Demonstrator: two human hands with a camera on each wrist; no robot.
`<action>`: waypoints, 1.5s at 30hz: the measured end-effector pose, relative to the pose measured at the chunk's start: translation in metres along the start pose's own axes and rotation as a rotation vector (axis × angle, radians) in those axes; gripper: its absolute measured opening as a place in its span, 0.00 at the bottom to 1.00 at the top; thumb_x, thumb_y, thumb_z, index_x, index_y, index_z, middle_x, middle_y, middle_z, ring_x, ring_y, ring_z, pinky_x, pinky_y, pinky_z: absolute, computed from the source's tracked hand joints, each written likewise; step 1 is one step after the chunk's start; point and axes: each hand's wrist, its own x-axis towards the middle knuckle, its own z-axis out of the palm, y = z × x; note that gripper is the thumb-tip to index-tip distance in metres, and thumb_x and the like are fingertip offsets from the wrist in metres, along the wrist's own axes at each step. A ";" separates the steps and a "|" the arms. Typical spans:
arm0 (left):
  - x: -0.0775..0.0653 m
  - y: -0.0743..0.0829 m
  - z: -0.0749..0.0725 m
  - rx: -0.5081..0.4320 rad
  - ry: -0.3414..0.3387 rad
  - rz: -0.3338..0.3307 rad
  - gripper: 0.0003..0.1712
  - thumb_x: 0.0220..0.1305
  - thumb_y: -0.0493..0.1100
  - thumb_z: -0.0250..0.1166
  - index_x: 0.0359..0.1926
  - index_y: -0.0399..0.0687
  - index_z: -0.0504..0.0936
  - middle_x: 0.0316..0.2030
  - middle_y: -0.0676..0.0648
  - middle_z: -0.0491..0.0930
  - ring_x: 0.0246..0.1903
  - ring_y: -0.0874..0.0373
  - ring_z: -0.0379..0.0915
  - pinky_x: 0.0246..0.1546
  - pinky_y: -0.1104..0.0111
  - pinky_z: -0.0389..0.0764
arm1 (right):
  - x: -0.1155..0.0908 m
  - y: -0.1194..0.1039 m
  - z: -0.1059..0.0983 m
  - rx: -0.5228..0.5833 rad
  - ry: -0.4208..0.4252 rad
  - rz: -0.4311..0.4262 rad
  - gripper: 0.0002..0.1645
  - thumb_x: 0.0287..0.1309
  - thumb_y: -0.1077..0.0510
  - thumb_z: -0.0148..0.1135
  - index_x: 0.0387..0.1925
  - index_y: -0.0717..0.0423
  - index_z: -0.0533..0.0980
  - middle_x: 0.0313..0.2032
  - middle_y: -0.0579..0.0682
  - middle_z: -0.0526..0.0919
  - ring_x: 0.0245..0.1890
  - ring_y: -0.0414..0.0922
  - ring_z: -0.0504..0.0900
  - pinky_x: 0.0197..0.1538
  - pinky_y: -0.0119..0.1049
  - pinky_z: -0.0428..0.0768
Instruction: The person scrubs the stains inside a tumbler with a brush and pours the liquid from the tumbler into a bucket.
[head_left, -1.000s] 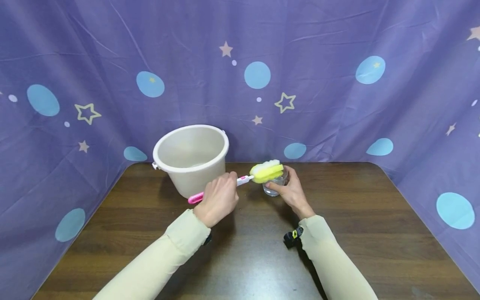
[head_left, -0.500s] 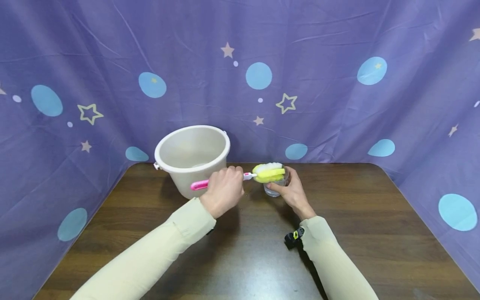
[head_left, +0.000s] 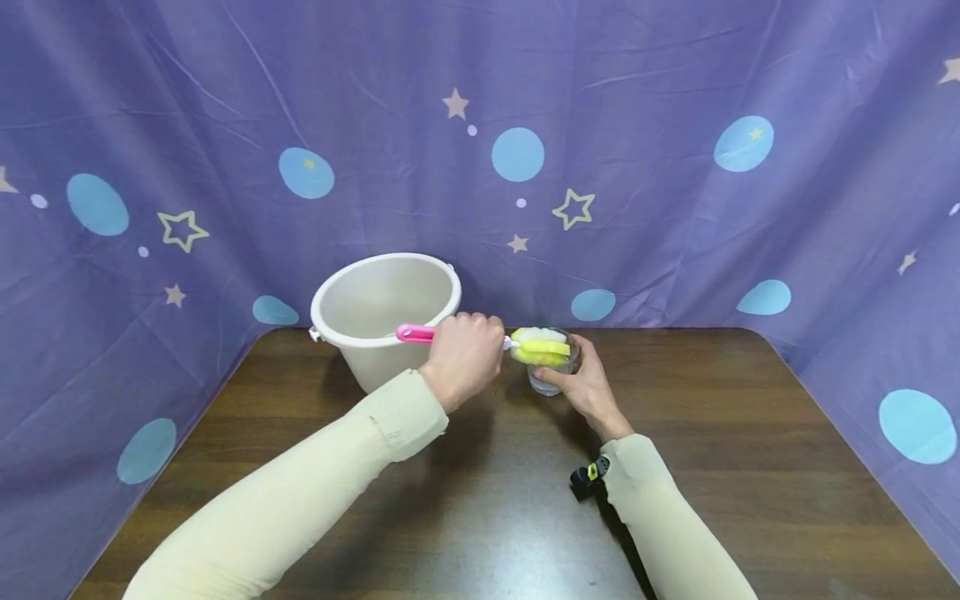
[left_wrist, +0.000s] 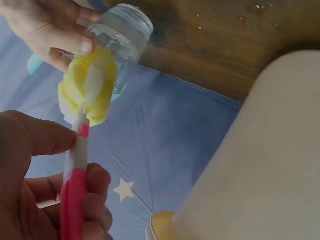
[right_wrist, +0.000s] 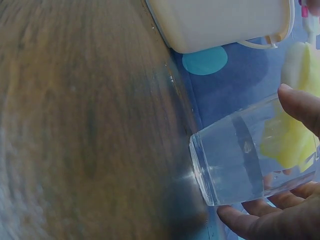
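Left hand [head_left: 467,354] clamped round pink-handled brush [head_left: 415,333], higher and further right than a second ago. Sponge head [head_left: 540,350] sits partly inside glass [head_left: 545,384]. Right hand [head_left: 588,385] grips glass on desk [head_left: 675,517], basically unmoved.

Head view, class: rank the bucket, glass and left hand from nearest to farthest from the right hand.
1. Glass: gripped by the right hand.
2. Left hand: left of the glass.
3. Bucket: farther left, partly behind the left hand.

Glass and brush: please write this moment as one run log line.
left hand: grips brush; right hand: holds glass; sponge head: partly inside glass; bucket: standing on table
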 end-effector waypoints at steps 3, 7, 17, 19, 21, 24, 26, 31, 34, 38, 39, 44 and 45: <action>0.006 -0.002 0.001 0.050 0.015 0.038 0.06 0.50 0.42 0.64 0.23 0.46 0.78 0.18 0.47 0.77 0.19 0.52 0.74 0.20 0.61 0.74 | -0.001 0.000 0.000 0.002 0.003 0.000 0.53 0.41 0.59 0.77 0.66 0.60 0.58 0.62 0.58 0.66 0.57 0.52 0.68 0.62 0.46 0.65; 0.017 -0.005 0.002 0.121 0.018 0.095 0.06 0.53 0.43 0.65 0.25 0.47 0.79 0.21 0.47 0.79 0.22 0.53 0.74 0.29 0.63 0.72 | 0.000 0.000 0.000 0.016 0.000 -0.011 0.52 0.41 0.59 0.77 0.66 0.61 0.58 0.61 0.58 0.67 0.56 0.52 0.68 0.62 0.45 0.65; 0.044 -0.003 0.005 0.288 0.002 0.250 0.04 0.61 0.41 0.57 0.33 0.50 0.79 0.30 0.48 0.80 0.34 0.53 0.71 0.44 0.61 0.63 | 0.000 -0.001 0.001 -0.022 -0.004 0.007 0.52 0.43 0.56 0.77 0.66 0.61 0.57 0.63 0.59 0.65 0.58 0.52 0.66 0.62 0.46 0.64; 0.048 0.000 0.005 0.307 -0.002 0.281 0.05 0.61 0.41 0.57 0.34 0.50 0.79 0.31 0.48 0.80 0.35 0.53 0.70 0.46 0.61 0.63 | 0.000 -0.001 0.001 -0.021 -0.007 0.013 0.52 0.43 0.56 0.76 0.66 0.61 0.57 0.63 0.59 0.64 0.59 0.52 0.66 0.63 0.47 0.64; 0.052 0.001 0.006 0.328 -0.011 0.305 0.05 0.62 0.41 0.57 0.35 0.51 0.79 0.32 0.48 0.80 0.36 0.52 0.69 0.48 0.61 0.62 | 0.000 -0.001 0.001 -0.025 -0.010 0.018 0.52 0.44 0.56 0.76 0.66 0.61 0.56 0.64 0.59 0.64 0.61 0.53 0.65 0.64 0.47 0.63; 0.058 0.002 0.006 0.362 -0.033 0.322 0.05 0.61 0.42 0.58 0.37 0.51 0.80 0.33 0.48 0.80 0.38 0.52 0.69 0.50 0.61 0.61 | 0.000 -0.002 0.001 -0.030 -0.012 0.020 0.52 0.44 0.56 0.76 0.67 0.60 0.56 0.66 0.59 0.62 0.63 0.53 0.63 0.65 0.47 0.62; 0.062 0.002 0.006 0.377 -0.057 0.331 0.06 0.60 0.43 0.58 0.38 0.51 0.80 0.34 0.48 0.81 0.39 0.52 0.69 0.52 0.61 0.61 | 0.000 -0.002 0.001 -0.035 -0.013 0.020 0.53 0.44 0.55 0.76 0.67 0.60 0.56 0.66 0.59 0.62 0.63 0.53 0.63 0.65 0.47 0.62; 0.072 0.000 0.007 0.367 -0.103 0.372 0.09 0.61 0.47 0.58 0.39 0.51 0.81 0.35 0.48 0.81 0.38 0.52 0.67 0.53 0.60 0.60 | 0.001 -0.002 0.001 -0.030 -0.004 0.019 0.52 0.43 0.56 0.76 0.66 0.60 0.57 0.64 0.59 0.63 0.61 0.53 0.64 0.64 0.46 0.63; 0.079 -0.002 0.009 0.355 -0.107 0.420 0.12 0.62 0.53 0.57 0.38 0.52 0.81 0.35 0.49 0.81 0.38 0.52 0.68 0.53 0.60 0.60 | 0.001 -0.001 0.000 -0.022 0.000 0.020 0.50 0.42 0.58 0.77 0.64 0.61 0.58 0.61 0.59 0.65 0.59 0.53 0.65 0.63 0.46 0.63; 0.086 -0.001 0.011 0.375 -0.096 0.510 0.15 0.62 0.56 0.57 0.40 0.54 0.81 0.38 0.51 0.82 0.43 0.52 0.70 0.53 0.60 0.59 | 0.001 0.000 0.001 -0.015 -0.005 0.030 0.52 0.41 0.58 0.77 0.64 0.61 0.56 0.62 0.60 0.64 0.61 0.53 0.64 0.64 0.47 0.62; 0.088 -0.001 0.010 0.386 -0.097 0.529 0.14 0.61 0.55 0.57 0.41 0.54 0.81 0.39 0.52 0.83 0.44 0.53 0.71 0.53 0.61 0.59 | 0.002 0.000 0.001 -0.014 -0.007 0.032 0.52 0.41 0.59 0.77 0.64 0.61 0.56 0.62 0.61 0.64 0.62 0.53 0.64 0.65 0.47 0.61; 0.094 0.007 0.007 0.428 -0.125 0.567 0.12 0.62 0.50 0.58 0.43 0.55 0.81 0.42 0.53 0.82 0.44 0.55 0.73 0.51 0.63 0.61 | 0.002 0.001 0.001 -0.025 -0.029 0.017 0.53 0.41 0.59 0.77 0.66 0.61 0.56 0.62 0.60 0.66 0.60 0.53 0.66 0.64 0.46 0.63; 0.095 0.009 0.006 0.432 -0.123 0.568 0.11 0.62 0.49 0.58 0.43 0.55 0.81 0.42 0.52 0.82 0.43 0.56 0.73 0.50 0.63 0.62 | 0.002 0.001 0.001 -0.028 -0.033 0.011 0.53 0.41 0.59 0.77 0.66 0.61 0.57 0.61 0.59 0.67 0.59 0.53 0.67 0.63 0.46 0.64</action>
